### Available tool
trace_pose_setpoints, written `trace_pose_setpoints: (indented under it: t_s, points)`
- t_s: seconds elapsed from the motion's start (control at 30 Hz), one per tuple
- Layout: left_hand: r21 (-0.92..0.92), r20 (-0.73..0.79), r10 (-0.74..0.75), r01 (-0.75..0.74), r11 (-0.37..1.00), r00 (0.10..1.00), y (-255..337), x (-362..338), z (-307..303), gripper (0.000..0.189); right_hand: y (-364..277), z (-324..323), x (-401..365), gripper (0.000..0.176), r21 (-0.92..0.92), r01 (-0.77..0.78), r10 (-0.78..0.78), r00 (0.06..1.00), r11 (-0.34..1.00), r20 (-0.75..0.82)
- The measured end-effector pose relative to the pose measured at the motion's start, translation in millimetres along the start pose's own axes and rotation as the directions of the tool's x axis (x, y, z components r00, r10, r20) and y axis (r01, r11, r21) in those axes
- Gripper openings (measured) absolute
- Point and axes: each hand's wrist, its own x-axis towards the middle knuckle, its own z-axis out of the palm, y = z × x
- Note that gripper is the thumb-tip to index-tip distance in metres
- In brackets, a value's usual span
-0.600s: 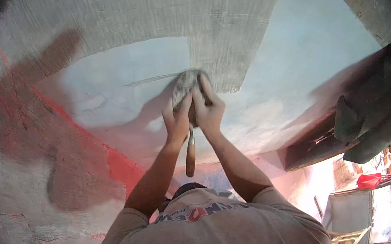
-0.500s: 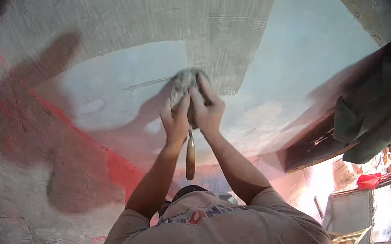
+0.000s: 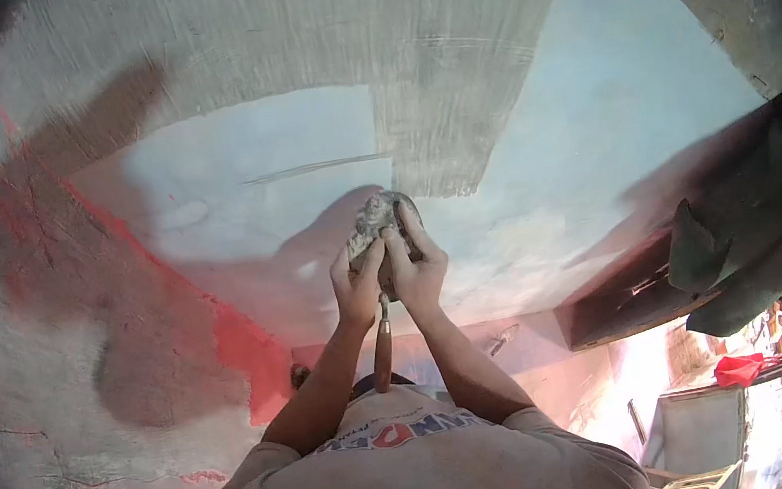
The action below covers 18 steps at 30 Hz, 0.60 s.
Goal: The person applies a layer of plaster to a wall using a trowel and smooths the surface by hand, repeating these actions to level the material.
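Note:
Both of my hands are raised in front of my chest around a trowel (image 3: 383, 355) with a wooden handle that hangs down toward my shirt. A lump of grey, wet-looking mortar (image 3: 377, 218) covers its blade, most of which is hidden. My left hand (image 3: 359, 292) is closed on the left side of the loaded blade. On the other side, my right hand (image 3: 419, 276) grips the edge, its fingers over the rim and its thumb near the mortar. Behind them is a pale blue wall (image 3: 265, 147) bearing a band of scratched grey plaster (image 3: 445, 64).
A red stripe (image 3: 250, 352) runs down the wall at left. Dark cloth (image 3: 750, 211) hangs over a wooden ledge (image 3: 613, 307) at right. Below it are a red cloth (image 3: 741, 369), a grey panel (image 3: 701, 426) and a wooden chair-like frame (image 3: 695, 482).
My hands and the trowel have come down, away from the plaster band and closer to my chest. The handle now overlaps the top of my shirt.

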Motion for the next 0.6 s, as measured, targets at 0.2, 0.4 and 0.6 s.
trace_pose_setpoints:
  t_s: [0.2,0.4,0.6]
  points:
    - [0.083,-0.008,0.203,-0.202,0.976,0.979,18,19,10,0.057,-11,13,22,0.042,0.008,0.146,-0.146,0.989,0.989,-0.007]
    - [0.134,0.015,0.227,-0.226,0.965,0.974,32,27,18,0.063,-15,15,37,0.043,0.023,0.073,-0.074,0.996,0.997,0.042]
    - [0.161,0.002,0.241,-0.238,0.958,0.971,27,28,17,0.060,-19,14,39,0.043,-0.002,0.059,-0.059,0.996,0.998,0.068]
